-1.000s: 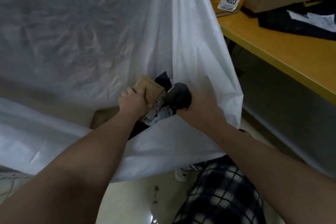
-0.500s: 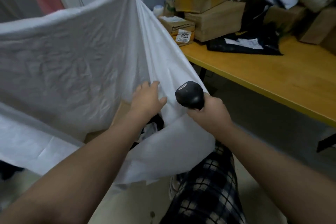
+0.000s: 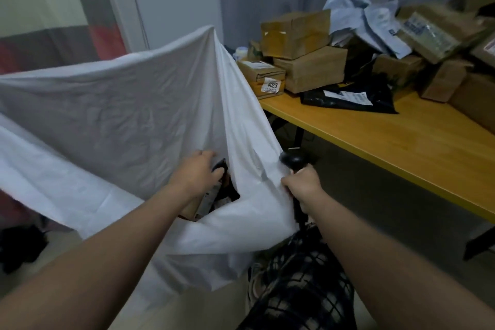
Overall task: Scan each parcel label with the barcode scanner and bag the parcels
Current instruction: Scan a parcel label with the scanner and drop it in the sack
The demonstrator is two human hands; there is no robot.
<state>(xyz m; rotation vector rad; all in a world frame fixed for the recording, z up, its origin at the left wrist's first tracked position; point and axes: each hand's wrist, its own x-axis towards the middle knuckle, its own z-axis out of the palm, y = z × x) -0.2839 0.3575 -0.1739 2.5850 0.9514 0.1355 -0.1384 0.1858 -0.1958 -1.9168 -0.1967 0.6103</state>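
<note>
Left hand reaches into the mouth of the white bag, released, with the fingers loosely stretched toward 1 o'clock over a dark parcel that lies inside; I cannot see that it grasps anything. Right hand, at 3 o'clock from the left one, is clenched around the handle of the barcode scanner, and it seems to pinch the bag's near edge together with the handle, so the mouth is held wide. Inside the opening, at 6 o'clock from the left hand, a brown box and some pale labels show between dark wrappings. From this I judge that several parcels are already scanned and bagged, though the bag hides how many. Much is left. On the worktop, at 2 o'clock from the hands and well apart from the bag's mouth, waits a pile. A black mailer with a white label lies at the front, and a small box with the label 4023 sits at the corner nearest the bag. Bigger cardboard boxes are stacked behind it, and grey mailers and more cartons, blurred, heap toward 3 o'clock. My judgement is that the task is in its early or middle part: the next parcel must be taken from the worktop, scanned and dropped in the bag.
</note>
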